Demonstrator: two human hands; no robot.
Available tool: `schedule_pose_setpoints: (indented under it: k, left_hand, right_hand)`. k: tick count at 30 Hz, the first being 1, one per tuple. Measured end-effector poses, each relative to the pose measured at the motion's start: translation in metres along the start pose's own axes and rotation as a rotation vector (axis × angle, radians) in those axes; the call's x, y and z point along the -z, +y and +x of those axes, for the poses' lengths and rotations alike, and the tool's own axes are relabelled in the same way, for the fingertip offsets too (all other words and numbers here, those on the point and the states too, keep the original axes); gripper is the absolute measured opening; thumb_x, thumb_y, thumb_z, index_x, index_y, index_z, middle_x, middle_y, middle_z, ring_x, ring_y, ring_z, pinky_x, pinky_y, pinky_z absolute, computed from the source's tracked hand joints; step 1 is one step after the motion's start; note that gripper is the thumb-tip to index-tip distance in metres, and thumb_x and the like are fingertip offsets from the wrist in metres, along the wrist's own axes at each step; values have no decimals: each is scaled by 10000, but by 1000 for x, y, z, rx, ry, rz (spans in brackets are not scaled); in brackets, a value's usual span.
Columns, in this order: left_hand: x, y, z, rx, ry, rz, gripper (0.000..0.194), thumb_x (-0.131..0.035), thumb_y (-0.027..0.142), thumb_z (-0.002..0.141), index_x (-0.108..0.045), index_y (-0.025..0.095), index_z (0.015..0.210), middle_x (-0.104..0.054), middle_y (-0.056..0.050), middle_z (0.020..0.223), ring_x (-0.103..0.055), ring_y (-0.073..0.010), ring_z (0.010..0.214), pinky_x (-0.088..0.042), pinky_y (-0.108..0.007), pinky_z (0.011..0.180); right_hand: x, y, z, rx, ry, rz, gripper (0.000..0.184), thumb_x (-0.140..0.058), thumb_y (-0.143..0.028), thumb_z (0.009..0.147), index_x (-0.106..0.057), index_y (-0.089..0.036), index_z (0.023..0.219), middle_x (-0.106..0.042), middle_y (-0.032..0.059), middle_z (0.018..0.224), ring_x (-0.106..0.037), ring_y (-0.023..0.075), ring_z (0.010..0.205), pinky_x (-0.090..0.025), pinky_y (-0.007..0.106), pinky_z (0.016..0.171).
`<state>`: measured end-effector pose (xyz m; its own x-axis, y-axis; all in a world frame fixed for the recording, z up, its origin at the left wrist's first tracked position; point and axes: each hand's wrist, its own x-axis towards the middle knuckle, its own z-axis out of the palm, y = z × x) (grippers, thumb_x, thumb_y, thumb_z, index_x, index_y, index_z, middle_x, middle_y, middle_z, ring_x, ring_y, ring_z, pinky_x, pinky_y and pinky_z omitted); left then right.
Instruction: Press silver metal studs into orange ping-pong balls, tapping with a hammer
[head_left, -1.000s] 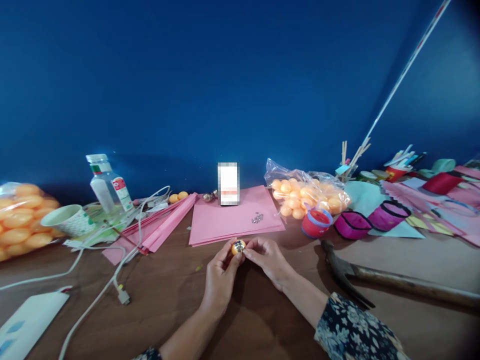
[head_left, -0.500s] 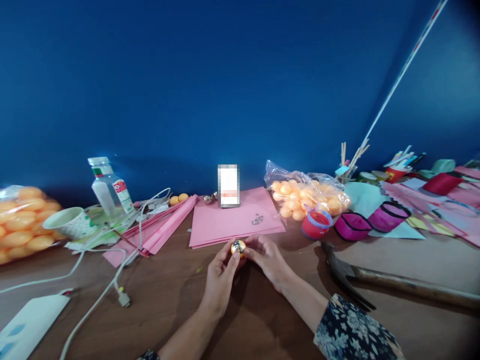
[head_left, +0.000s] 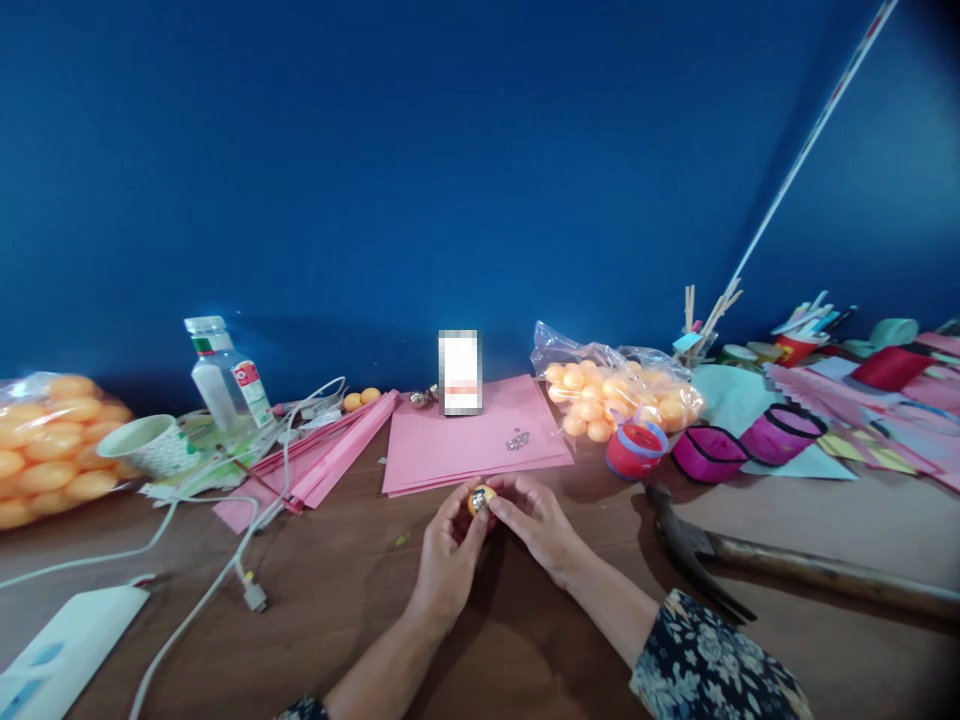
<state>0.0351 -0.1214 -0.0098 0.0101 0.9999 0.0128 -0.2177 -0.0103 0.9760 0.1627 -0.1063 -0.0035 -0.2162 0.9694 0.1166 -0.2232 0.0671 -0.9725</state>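
Both hands meet over the brown table just in front of a stack of pink paper. My left hand and my right hand pinch one small orange ball between their fingertips. A small shiny silver piece sits on the ball's near side. A few small silver bits lie on the pink paper behind the hands.
A clear bag of orange balls lies right of the paper, another bag at far left. A hammer lies at right. Small red and magenta cups, a bottle, a paper cup and white cables surround the spot.
The hands stay together on the ball; the fingers have turned it slightly, and the silver piece now shows lower on it. The view has shifted a little.
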Motion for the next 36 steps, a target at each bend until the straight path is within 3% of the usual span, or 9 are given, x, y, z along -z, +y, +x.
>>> schedule_pose_setpoints:
  k: [10,17,23,27,36]
  left_hand:
    - [4,-9,-2,1,-12,-86,382,-548,313,780,-545,248,1156,-548,-43,1224,-512,-219,1107,-454,-343,909]
    - [5,-8,0,-5,-17,-7,398,-575,313,758,-558,222,1144,-591,-67,1134,-556,-221,1031,-484,-354,865]
    - [1,-8,-1,50,40,-118,427,-553,362,767,-546,201,1162,-595,-90,1128,-606,-217,934,-515,-363,805]
    - [2,-7,-2,48,22,-155,422,-563,344,764,-539,217,1166,-567,-84,1163,-594,-207,959,-508,-345,816]
    - [5,-9,1,3,7,-17,409,-567,341,755,-548,225,1147,-573,-75,1155,-574,-225,998,-504,-343,811]
  right_hand:
    - [3,-1,0,10,-4,-2,277,-628,-291,747,-594,-179,998,-639,55,996,-578,181,931,-430,335,867]
    - [3,0,-1,-3,-34,-51,312,-622,-310,751,-599,-176,1033,-647,61,1006,-586,204,937,-451,355,844]
    - [2,2,0,26,14,-44,298,-524,-355,820,-611,-179,1045,-663,59,967,-595,203,911,-443,375,862]
    - [2,0,-1,30,-10,-57,290,-557,-339,799,-606,-187,1041,-652,56,998,-576,210,965,-430,373,884]
    - [-1,1,-1,75,-13,-136,225,-564,-275,790,-580,-163,985,-637,73,985,-588,200,928,-460,339,835]
